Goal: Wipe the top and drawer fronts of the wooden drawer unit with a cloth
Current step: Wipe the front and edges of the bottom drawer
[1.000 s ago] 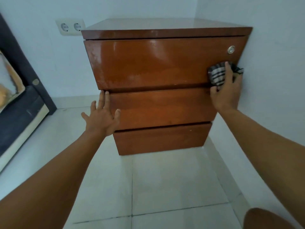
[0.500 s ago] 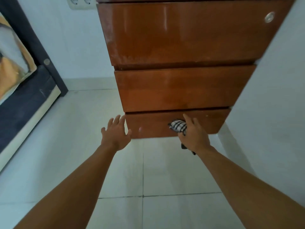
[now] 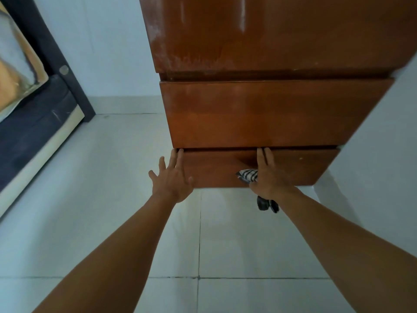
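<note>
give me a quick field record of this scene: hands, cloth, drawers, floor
left hand: fingers straight, fingertips at the top left corner of the bottom drawer
right hand: presses the cloth against the bottom drawer front, two straight fingers reaching its top edge
cloth: striped, under the right palm, one end hanging below the wrist
middle drawer: no hand on it
top drawer: whitish smears along its left and lower edges
floor: pale tiles
</note>
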Tool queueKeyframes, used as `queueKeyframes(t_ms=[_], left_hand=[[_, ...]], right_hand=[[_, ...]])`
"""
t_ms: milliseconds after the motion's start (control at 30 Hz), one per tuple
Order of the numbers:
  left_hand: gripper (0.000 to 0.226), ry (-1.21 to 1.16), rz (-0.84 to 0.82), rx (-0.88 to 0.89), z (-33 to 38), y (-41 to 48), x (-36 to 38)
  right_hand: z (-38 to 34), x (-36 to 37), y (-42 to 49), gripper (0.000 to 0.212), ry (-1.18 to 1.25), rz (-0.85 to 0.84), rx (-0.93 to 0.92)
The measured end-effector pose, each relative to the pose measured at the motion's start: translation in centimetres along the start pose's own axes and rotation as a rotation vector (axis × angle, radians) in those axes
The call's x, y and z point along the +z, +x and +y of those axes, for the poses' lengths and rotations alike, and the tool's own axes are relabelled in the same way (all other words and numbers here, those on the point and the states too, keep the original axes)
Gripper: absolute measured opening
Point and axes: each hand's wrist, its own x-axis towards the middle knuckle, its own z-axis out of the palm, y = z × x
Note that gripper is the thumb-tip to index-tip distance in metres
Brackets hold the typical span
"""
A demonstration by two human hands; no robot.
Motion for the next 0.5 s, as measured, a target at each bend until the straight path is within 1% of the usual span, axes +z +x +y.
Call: queueKeyframes(t_ms=[100, 200, 300, 500], left_hand=[[0.091, 0.000, 0.045, -0.003, 0.6, 0.1, 0.4], [0.090, -0.011, 0.060, -0.017, 1.2, 0.4, 0.2], [0.089, -0.036, 0.046, -0.020, 1.4, 0.5, 0.0], [0.080, -0.084, 0.006, 0.044, 0.7, 0.2, -0.7]], right_hand=[[0.1, 0.2, 0.1, 0.117, -0.002, -0.018, 0.004], [0.4, 0.1, 0.3, 0.113, 0.008, 0.021, -0.023], [0.5, -0.2, 0.4, 0.106, 0.094, 0.034, -0.029], [0.3, -1.1, -0.3, 0.098, 0.107, 0.008, -0.031]])
